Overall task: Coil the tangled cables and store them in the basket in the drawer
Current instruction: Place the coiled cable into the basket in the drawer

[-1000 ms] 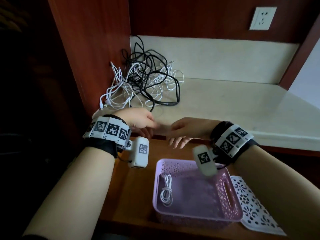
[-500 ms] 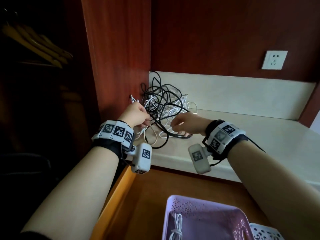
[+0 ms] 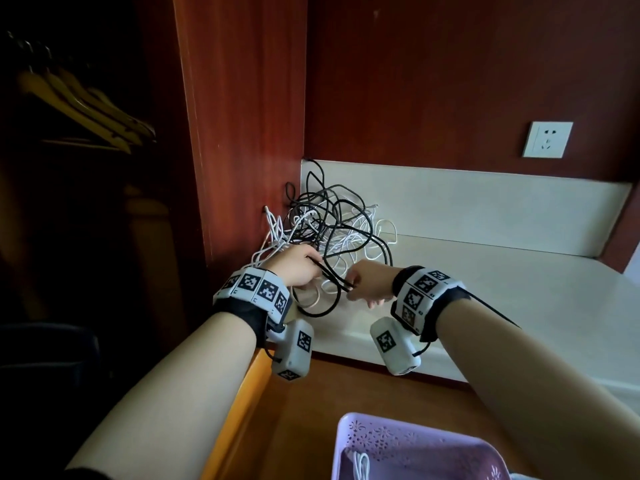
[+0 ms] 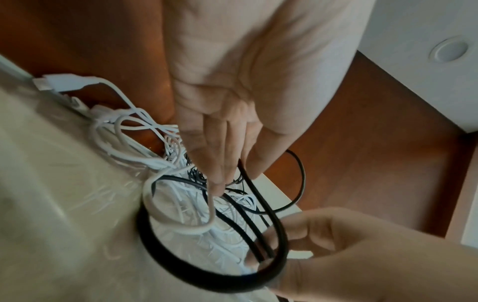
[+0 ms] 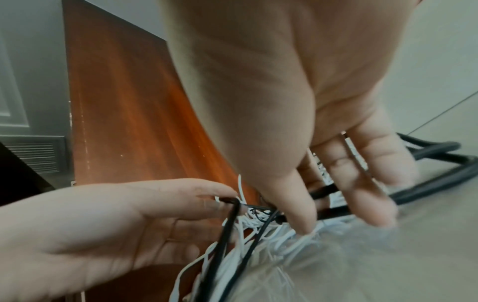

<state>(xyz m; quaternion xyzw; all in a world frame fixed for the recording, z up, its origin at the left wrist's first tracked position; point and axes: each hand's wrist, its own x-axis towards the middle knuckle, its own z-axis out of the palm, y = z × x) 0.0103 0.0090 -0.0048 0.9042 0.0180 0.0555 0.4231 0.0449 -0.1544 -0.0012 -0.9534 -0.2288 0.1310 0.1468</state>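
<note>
While both hands work at the near edge of the tangle, the left hand (image 3: 298, 268) pinches a black cable (image 3: 335, 282) between thumb and forefinger, its other fingers (image 4: 220, 163) reaching straight down into the pile. Right hand (image 3: 369, 284) holds the same black cable just beside the left, thumb and curled fingers (image 4: 305, 235) closed on several strands of it; a short taut run of cable stretches between the two hands. Tangled cables (image 3: 332, 223), black and white mixed, are heaped in the back left corner of the pale worktop (image 3: 502, 292), against the red-brown wood side panel (image 3: 242, 133). One black loop (image 4: 181, 263) hangs out toward the worktop's front edge. A white plug (image 4: 59, 83) lies at the outer side of the heap, seen from the left wrist. Below the worktop the drawer (image 3: 311, 410) stands open, with a lilac basket (image 3: 415, 445) inside it at the bottom of the head view; one white coiled cable (image 3: 362, 467) already lies in the basket. White wall socket (image 3: 547, 139) on the back panel, well apart from the heap. Wooden hangers (image 3: 86, 105) in the dark space at left.
</note>
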